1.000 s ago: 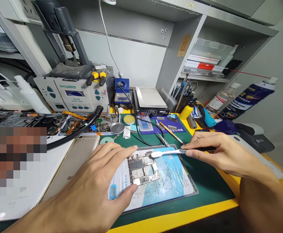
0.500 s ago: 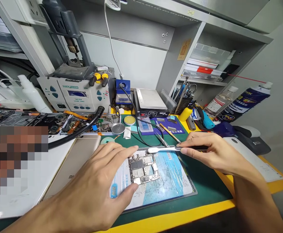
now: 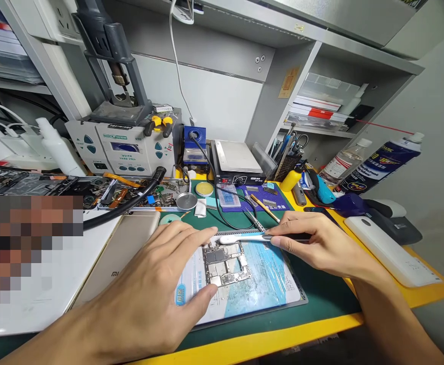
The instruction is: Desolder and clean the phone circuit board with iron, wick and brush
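A phone circuit board [image 3: 217, 256] lies flat on a blue-and-white printed pad [image 3: 271, 284]. Thumb and forefinger of my left hand [image 3: 169, 284] span its left side, the thumb touching the lower left corner and the forefinger at the top edge, holding it against the pad. My right hand [image 3: 317, 243] grips a toothbrush [image 3: 250, 237] by its dark handle, the white head resting over the board's top edge. Its bristles face down and are hidden. Tweezers [image 3: 255, 221] lie just behind the brush.
A gold phone back cover [image 3: 119, 253] lies left of my left hand. Behind are a hot-air station [image 3: 126, 147], a black hose [image 3: 131, 204], a small heating plate [image 3: 239, 156] and a yellow bottle [image 3: 292, 177]. A white phone-shaped thing [image 3: 391, 253] lies at right.
My right hand has moved the toothbrush left and slightly down, so its head now sits over the board's top edge. My left hand stays in place on the board.
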`<state>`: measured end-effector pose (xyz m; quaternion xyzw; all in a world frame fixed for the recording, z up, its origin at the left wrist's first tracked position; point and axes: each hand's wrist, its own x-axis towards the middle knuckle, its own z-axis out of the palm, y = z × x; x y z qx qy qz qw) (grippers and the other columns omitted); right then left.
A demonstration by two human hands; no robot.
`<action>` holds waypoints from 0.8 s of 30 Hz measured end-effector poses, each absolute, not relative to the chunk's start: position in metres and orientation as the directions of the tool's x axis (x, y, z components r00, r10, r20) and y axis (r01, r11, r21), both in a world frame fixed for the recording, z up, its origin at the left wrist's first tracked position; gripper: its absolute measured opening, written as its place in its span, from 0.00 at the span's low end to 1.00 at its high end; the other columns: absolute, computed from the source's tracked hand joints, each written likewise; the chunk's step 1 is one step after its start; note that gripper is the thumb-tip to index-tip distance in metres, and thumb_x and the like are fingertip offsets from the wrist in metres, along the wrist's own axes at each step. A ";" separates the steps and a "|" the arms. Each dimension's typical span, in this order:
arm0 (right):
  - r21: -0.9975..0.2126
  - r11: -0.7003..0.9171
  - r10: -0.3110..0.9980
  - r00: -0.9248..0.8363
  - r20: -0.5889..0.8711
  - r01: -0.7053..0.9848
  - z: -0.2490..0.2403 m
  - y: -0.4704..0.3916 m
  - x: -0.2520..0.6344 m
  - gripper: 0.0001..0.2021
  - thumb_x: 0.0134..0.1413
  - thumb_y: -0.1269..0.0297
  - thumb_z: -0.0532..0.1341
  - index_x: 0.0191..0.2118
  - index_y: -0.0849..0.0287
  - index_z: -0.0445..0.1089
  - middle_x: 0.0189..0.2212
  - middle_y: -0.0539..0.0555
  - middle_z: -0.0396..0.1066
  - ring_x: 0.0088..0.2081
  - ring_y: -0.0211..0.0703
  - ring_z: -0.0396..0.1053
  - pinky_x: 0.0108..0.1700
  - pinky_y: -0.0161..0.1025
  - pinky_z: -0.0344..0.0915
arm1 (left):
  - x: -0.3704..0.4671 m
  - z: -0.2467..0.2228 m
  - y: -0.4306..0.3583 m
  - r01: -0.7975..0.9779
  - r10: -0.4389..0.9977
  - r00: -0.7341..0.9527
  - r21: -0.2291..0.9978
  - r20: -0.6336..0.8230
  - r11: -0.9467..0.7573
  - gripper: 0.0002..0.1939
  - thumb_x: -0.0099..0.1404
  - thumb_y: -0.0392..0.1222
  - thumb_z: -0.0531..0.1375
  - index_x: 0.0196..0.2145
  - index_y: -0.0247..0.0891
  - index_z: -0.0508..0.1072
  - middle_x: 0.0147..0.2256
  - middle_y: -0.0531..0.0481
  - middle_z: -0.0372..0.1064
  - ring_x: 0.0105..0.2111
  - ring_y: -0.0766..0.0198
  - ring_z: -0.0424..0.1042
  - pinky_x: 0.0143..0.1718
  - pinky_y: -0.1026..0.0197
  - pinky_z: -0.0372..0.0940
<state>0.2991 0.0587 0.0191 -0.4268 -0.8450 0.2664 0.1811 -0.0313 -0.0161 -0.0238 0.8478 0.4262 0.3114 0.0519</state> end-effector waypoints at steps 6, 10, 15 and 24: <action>-0.582 0.534 0.802 -0.585 0.121 0.613 0.016 0.056 0.292 0.13 0.73 0.56 0.66 0.49 0.54 0.88 0.35 0.54 0.80 0.36 0.44 0.74 0.36 0.40 0.67 | -0.031 -0.023 -0.015 0.687 0.750 0.437 0.354 0.497 -0.634 0.29 0.71 0.43 0.63 0.67 0.42 0.65 0.55 0.46 0.76 0.57 0.52 0.74 0.59 0.50 0.71; -0.578 0.569 0.785 -0.595 0.171 0.585 0.014 0.056 0.288 0.13 0.73 0.57 0.67 0.47 0.58 0.88 0.32 0.53 0.79 0.35 0.43 0.73 0.37 0.40 0.67 | -0.031 -0.024 -0.015 0.686 0.750 0.440 0.354 0.495 -0.636 0.29 0.71 0.44 0.63 0.67 0.41 0.64 0.55 0.45 0.75 0.57 0.52 0.74 0.58 0.50 0.72; -0.576 0.573 0.785 -0.594 0.178 0.584 0.013 0.054 0.283 0.13 0.73 0.57 0.67 0.47 0.59 0.87 0.34 0.54 0.79 0.37 0.43 0.73 0.38 0.40 0.68 | -0.031 -0.025 -0.016 0.698 0.762 0.426 0.358 0.488 -0.620 0.29 0.72 0.44 0.63 0.67 0.41 0.64 0.56 0.44 0.75 0.58 0.51 0.74 0.58 0.48 0.72; -0.560 0.597 0.771 -0.604 0.201 0.575 0.010 0.056 0.286 0.13 0.74 0.57 0.66 0.47 0.57 0.87 0.34 0.54 0.79 0.37 0.44 0.74 0.40 0.41 0.69 | -0.030 -0.024 -0.019 0.721 0.804 0.369 0.404 0.466 -0.564 0.33 0.69 0.47 0.66 0.67 0.43 0.62 0.53 0.45 0.74 0.54 0.49 0.76 0.56 0.45 0.74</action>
